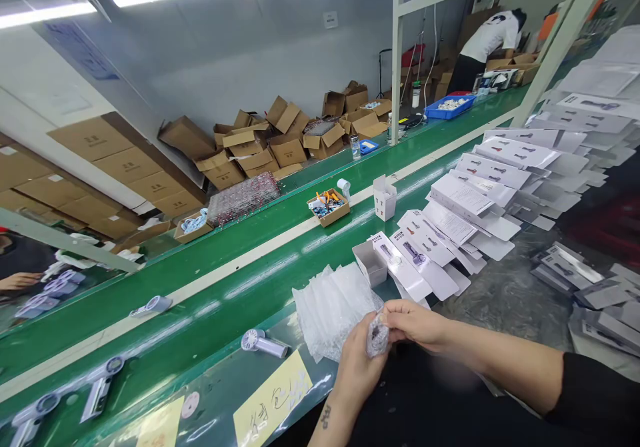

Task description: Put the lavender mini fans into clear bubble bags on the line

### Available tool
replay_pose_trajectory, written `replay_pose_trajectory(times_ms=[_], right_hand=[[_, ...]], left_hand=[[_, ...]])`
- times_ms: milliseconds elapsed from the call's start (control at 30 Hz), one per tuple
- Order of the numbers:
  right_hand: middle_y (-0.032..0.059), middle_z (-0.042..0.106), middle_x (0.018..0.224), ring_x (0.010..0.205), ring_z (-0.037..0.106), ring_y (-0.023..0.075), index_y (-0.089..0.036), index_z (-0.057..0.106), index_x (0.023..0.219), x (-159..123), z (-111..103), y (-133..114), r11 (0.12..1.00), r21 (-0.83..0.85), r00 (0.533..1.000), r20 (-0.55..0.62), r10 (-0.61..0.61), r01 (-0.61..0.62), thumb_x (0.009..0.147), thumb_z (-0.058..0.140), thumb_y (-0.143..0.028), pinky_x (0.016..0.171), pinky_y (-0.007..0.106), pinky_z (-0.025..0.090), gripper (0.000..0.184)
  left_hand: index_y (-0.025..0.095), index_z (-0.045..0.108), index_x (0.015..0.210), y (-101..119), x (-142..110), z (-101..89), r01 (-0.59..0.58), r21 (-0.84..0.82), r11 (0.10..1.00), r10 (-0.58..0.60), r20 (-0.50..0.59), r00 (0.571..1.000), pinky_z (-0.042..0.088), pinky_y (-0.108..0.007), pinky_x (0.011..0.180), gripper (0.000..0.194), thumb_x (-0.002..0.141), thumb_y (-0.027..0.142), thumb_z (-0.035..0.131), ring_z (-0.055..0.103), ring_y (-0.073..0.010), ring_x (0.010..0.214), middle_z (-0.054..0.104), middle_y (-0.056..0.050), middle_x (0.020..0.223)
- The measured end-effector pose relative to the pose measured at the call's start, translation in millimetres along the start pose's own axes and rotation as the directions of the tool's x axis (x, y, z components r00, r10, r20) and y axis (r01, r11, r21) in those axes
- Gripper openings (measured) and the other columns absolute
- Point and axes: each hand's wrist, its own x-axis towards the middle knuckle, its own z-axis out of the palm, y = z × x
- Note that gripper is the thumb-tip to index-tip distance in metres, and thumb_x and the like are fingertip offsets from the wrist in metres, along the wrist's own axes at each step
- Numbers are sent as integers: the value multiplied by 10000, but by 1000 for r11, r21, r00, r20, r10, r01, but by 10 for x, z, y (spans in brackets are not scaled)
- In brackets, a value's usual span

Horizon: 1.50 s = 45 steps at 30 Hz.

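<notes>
My left hand (pixel 361 361) is wrapped round a small bubble wrap bundle (pixel 377 335) in front of me. At the bundle's upper right edge, the fingers of my right hand (pixel 417 325) pinch the wrap. What lies inside it is hidden. Just beyond my hands is a pile of bubble wrap bags (pixel 336 303) on the bench. A white and lilac handheld fan (pixel 263 344) lies to the left of that pile. Behind the bags stands an open grey-white carton (pixel 371 265).
Rows of printed fan boxes (pixel 443 223) cover the right side. The green conveyor belt (pixel 210 300) carries more handheld fans (pixel 100 387), a parts box (pixel 330 208) and a white carton (pixel 385 199). A yellow paper note (pixel 273 400) lies near me. Two other people are visible farther off.
</notes>
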Motion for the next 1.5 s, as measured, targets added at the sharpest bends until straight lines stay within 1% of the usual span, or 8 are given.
replay_pose_trajectory(times_ms=[100,200,367,567,700,1167,1333,1500], right_hand=[[30,586,806,746,569,171,-188,527,797,311,-316,-68,894,-433,954,-199,-223,119,780,543,-453,685,324,455,267],[52,572,922,777,525,172,-195,539,907,735,-751,-176,549,-834,747,-329,-577,57,723,617,-385,733,313,408,275],[1,581,719,671,526,147,-201,518,799,1200,-1090,-112,448,-894,786,-275,-553,3,733,531,-196,636,243,359,68],[-21,563,645,614,508,140,-210,468,784,1251,-1120,-47,445,-895,791,-250,-559,31,731,499,-184,591,232,311,67],[-26,532,625,605,491,139,-213,432,749,1304,-1110,-75,428,-902,799,-210,-563,65,740,476,-182,583,235,285,54],[-14,579,617,581,532,145,-203,452,788,1306,-1181,-52,414,-910,836,-230,-498,-4,790,461,-237,560,232,308,35],[30,595,668,661,535,168,-194,512,779,1525,-1032,-537,284,-959,813,-163,-559,3,806,438,-206,597,253,282,79],[70,616,769,743,539,199,-181,550,900,2082,-1055,-1248,220,-975,791,-126,-599,11,827,436,-224,629,265,288,142]], left_hand=[[165,633,907,-166,95,-129,151,-137,979,-171,-150,974,513,-298,634,242,797,361,545,577,-152,662,613,-24,735],[141,598,865,-204,323,-360,227,-434,872,-375,-294,879,418,-205,405,320,738,433,623,493,-95,516,551,12,667],[142,574,938,-50,1065,-336,43,-631,775,-349,-370,861,441,-199,441,418,673,448,676,553,-117,649,582,-15,808],[157,562,860,-69,1468,-91,68,106,992,-10,-471,882,485,-292,609,195,817,340,513,576,-176,742,571,-51,795],[150,537,849,128,1647,90,54,692,720,179,-260,949,455,-304,631,85,815,136,460,574,-211,766,546,-101,841],[180,547,1133,-146,1475,392,-248,805,538,194,168,966,211,-642,1006,325,809,204,548,372,-351,1243,623,-125,1059],[221,564,1126,-22,1379,39,-191,721,666,394,-124,911,246,-594,1014,281,853,229,497,403,-314,1224,662,-77,985],[178,604,924,-902,967,-861,242,421,874,131,-685,717,404,-426,943,249,833,368,471,570,-242,1014,650,-105,990]])
